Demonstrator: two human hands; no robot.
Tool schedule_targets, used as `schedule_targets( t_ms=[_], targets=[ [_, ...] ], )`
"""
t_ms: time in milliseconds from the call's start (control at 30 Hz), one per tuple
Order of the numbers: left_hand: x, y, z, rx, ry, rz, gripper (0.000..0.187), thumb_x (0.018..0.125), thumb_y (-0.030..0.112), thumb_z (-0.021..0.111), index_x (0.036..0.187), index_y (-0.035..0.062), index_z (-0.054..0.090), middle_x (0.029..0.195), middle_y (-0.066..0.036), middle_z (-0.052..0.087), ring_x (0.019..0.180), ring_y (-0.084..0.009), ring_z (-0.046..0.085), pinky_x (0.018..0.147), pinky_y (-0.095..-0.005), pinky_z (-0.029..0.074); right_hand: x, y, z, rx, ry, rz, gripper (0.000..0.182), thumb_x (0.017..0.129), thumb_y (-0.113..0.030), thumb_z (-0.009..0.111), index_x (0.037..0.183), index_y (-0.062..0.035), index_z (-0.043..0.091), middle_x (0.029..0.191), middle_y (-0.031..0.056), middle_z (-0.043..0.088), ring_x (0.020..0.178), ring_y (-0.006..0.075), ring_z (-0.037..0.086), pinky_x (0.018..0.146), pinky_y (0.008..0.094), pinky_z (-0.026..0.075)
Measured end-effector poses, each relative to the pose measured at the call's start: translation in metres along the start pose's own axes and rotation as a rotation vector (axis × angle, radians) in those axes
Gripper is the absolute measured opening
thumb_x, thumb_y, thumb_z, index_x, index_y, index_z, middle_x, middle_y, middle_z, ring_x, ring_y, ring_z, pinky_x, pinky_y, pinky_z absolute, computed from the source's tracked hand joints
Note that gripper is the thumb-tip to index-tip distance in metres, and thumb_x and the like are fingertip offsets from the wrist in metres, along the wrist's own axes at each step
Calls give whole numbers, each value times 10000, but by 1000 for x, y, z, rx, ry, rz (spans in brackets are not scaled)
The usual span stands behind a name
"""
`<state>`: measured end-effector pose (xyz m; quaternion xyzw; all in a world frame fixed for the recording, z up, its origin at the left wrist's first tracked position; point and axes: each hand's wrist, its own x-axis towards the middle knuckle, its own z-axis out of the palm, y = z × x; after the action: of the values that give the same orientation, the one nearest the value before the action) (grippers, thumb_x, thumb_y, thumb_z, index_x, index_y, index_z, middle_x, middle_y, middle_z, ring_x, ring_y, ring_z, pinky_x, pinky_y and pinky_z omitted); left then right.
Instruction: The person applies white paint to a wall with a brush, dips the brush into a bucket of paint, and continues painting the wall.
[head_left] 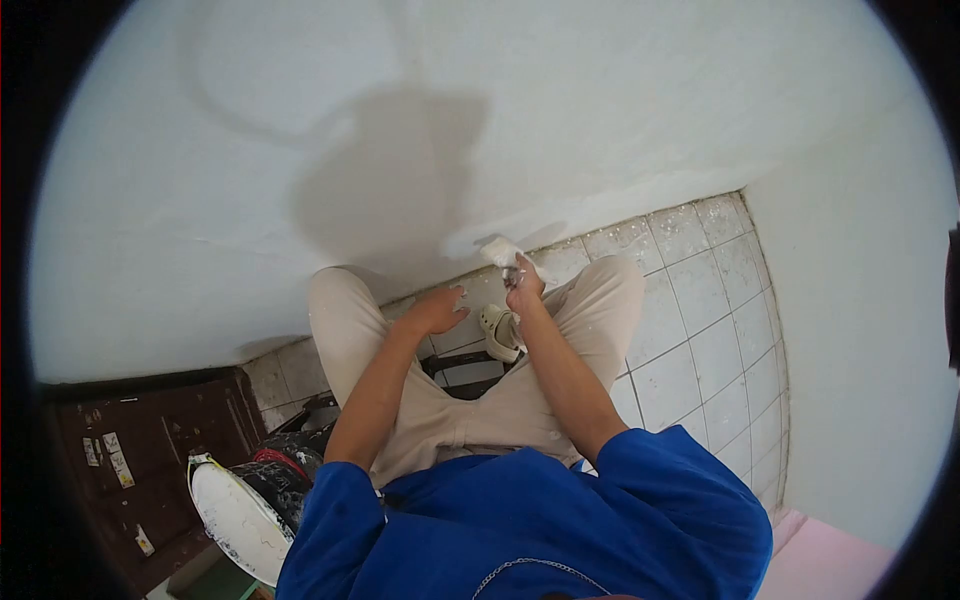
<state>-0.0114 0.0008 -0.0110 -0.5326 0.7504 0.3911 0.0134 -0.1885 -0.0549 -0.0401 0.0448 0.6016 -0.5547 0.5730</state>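
Note:
My right hand is closed around what looks like a paintbrush, its wide end white and a greyish part showing by my fingers. The white end is close to the foot of the wall; whether it touches cannot be told. My left hand hangs over the gap between my knees, holding nothing, with fingers apart and white smears on the fingertips. Below my hands is a pale clog on my foot. Part of a black low stool or frame shows between my legs.
A paint-spattered black bucket with a white round top stands at my left. Beyond it is a dark brown door or panel with stickers. White floor tiles reach the right wall. My shadow falls on the front wall.

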Motion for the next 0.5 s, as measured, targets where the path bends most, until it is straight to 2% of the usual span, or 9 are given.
schedule_targets(
  t_ms=[67,167,200,300,333,433,467,500],
  targets=[
    [1,-2,1,10,21,14,457,857,325,534,1179,7,473,1111,-233,550,1054,-375,522,894,-431,422,28,14,-6,22,-24,145,203,790,-163,692,941,-93,576,826,22,600,651,125,561,491,222,374],
    [0,-10,8,20,83,30,462,862,333,525,1185,8,471,1123,-231,545,1060,-371,522,899,-433,420,16,-8,2,83,-407,28,188,799,-150,680,937,-87,570,824,27,605,638,119,562,471,221,371],
    [0,-10,8,4,80,23,464,862,337,523,1186,8,472,1125,-231,545,1062,-370,522,898,-435,420,-12,-22,6,149,-463,-33,136,859,-175,619,923,-76,551,729,19,578,549,108,510,480,253,400],
    [-1,-8,6,-27,62,16,468,864,348,521,1186,11,475,1129,-229,543,1066,-369,521,896,-438,422,-81,-63,6,312,-613,-63,280,846,-171,642,1082,-49,551,944,14,611,776,105,565,616,238,423],
    [1,-7,4,-19,62,20,467,865,351,521,1184,13,477,1131,-229,543,1067,-368,522,896,-438,422,-77,-67,3,283,-662,-172,323,854,-183,637,1125,-40,536,1007,12,603,848,100,556,680,237,428],
    [2,-4,5,-18,63,39,456,871,334,532,1182,5,477,1095,-233,552,1038,-375,526,882,-431,421,-58,-66,0,64,-630,-265,336,852,-183,640,1131,-29,534,1024,17,603,862,104,558,693,250,435],
    [2,-2,4,-13,63,53,450,874,324,537,1181,0,476,1076,-236,557,1023,-378,528,875,-428,421,-50,-57,3,-20,-474,-225,358,823,-180,669,1115,-18,539,1012,21,598,852,95,547,696,255,434],
    [0,2,1,-6,37,35,452,872,332,532,1181,7,477,1091,-232,554,1035,-375,528,882,-429,422,-27,-38,-3,-85,-371,-235,321,810,-172,676,1069,-26,557,938,18,598,776,96,539,645,242,422]
  ],
)
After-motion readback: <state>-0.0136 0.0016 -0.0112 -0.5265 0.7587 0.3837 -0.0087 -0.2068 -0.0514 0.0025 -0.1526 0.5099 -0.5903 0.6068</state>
